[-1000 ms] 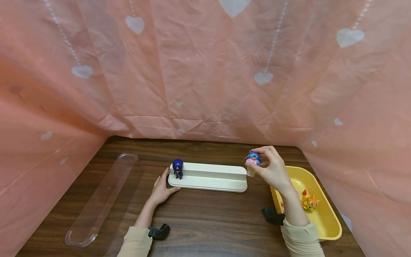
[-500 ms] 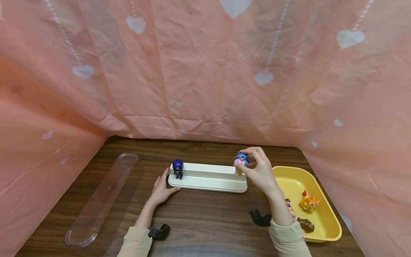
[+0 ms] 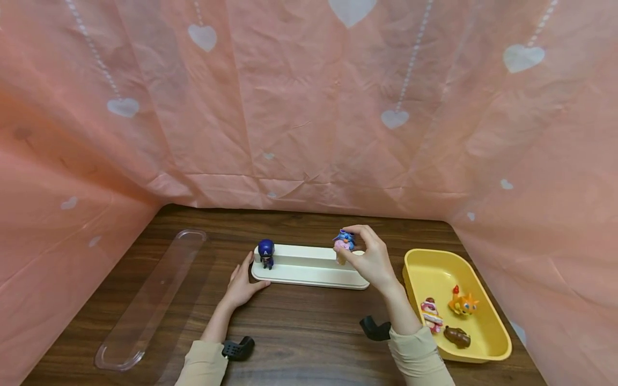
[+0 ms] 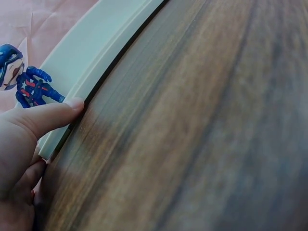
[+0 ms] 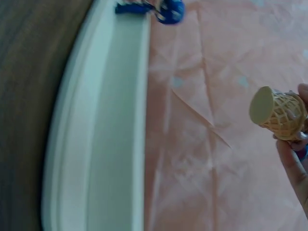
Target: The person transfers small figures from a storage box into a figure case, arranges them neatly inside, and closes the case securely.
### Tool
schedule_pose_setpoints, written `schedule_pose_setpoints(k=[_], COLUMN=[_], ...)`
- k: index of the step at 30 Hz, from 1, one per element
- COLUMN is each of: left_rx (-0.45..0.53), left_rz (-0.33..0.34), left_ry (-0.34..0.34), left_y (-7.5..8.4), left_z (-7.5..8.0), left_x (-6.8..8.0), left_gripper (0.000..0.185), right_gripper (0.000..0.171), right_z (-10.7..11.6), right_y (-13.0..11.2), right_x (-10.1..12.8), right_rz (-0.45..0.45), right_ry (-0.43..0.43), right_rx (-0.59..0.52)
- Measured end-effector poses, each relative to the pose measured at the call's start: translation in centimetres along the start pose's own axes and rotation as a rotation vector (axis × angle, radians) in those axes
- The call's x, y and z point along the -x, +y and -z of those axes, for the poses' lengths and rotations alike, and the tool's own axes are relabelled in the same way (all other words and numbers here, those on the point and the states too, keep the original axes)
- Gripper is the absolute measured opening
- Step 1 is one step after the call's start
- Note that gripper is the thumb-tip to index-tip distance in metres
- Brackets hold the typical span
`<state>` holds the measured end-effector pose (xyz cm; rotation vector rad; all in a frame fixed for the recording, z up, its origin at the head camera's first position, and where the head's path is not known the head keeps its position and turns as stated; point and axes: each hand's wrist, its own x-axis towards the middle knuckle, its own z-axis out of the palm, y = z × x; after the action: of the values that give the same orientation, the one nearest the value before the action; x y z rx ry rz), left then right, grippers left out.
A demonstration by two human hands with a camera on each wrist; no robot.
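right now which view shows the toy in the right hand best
The head view: the blue and pink ice-cream figure shows whole, pinched by the right hand above the white stand. The right wrist view shows only its waffle cone base. The left wrist view misses it.

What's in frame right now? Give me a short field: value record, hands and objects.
left hand: left hand rests open on the table, thumb against the left end of the white stepped stand
right hand: right hand pinches an ice-cream-cone figure above the stand's right part
on stand: blue helmeted figure, upright at the left end
yellow tray: yellow tray at right, holding three small figures
clear lid: clear lid lying at left on the wooden table
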<state>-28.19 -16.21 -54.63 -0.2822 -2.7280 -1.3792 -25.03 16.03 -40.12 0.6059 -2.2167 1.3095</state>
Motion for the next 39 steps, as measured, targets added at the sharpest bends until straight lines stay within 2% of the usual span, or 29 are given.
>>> schedule_pose_setpoints(k=[4,10,15,20,22,27,33,39], left_rx=[-0.005,-0.002,-0.009,-0.002,0.000,-0.005,-0.012,-0.002], left_rz=[-0.004,0.001,0.006,0.002,0.002,-0.001,-0.013,-0.019], left_ry=[0.006,-0.005,-0.007,-0.002,-0.003,-0.002,0.008,0.018], left_y=[-0.1,0.1,0.1,0.2,0.3,0.2,-0.1,0.0], left_z=[0.0,0.0,0.0,0.2,0.3,0.3,0.0,0.0], left_x=[0.0,-0.1,0.0,0.1,0.1,0.1,0.1,0.1], left_gripper=[0.100,0.099,0.100,0.099,0.099,0.099,0.099,0.099], right_gripper=[0.041,0.042,0.044,0.041,0.040,0.043,0.041,0.041], right_z=[-1.5,-3.3,-4.6,-5.1,-5.6,-7.7,-9.0,-10.0], right_y=[0.3,0.6,0.7,-1.9,-2.1,0.9,1.4,1.8], right_x=[0.2,0.5,0.7,0.6,0.5,0.4,0.3,0.2], right_rz=[0.039,0.048,0.080,0.102,0.098,0.073,0.043,0.058], right_ry=[-0.011,-0.014,0.017,0.038,0.036,0.031,0.004,-0.026], right_rx=[-0.025,-0.039,-0.069,-0.087,-0.093,-0.127,-0.137,-0.120])
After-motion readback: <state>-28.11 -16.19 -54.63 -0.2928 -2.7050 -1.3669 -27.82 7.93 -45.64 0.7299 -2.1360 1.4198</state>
